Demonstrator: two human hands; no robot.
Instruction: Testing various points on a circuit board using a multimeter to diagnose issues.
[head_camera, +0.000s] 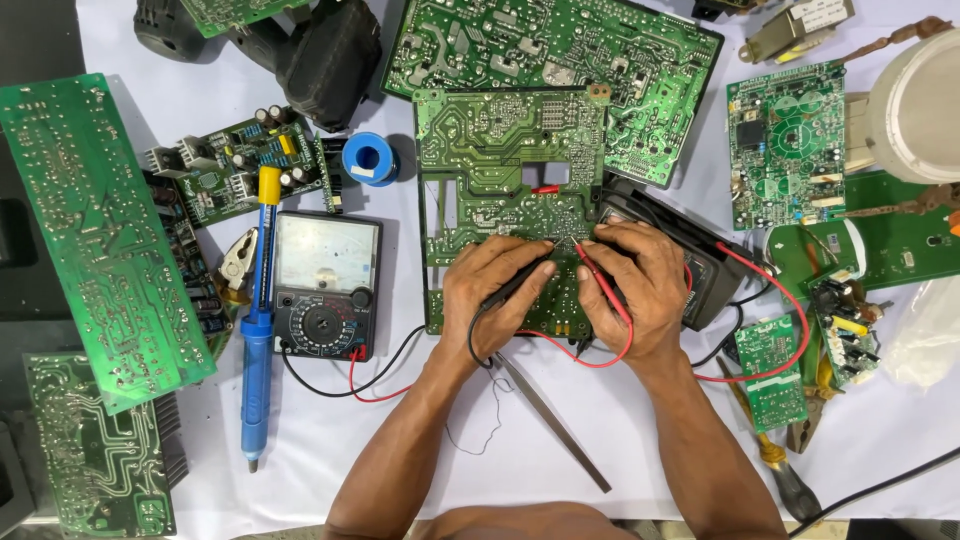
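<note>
On the circuit board (500, 190), left hand (495, 295) grips black probe (515, 283), right hand (635, 290) red probe (600, 283).

Bare table strip (420, 440) near the tweezers (550, 420); analog meter (325, 285) and boards (100, 240) crowding leftward.

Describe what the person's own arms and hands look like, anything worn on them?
Both forearms are bare, with no sleeves in view. The left hand and right hand wear no gloves; no rings, watch or wristband show. Fingers are uncovered.
</note>
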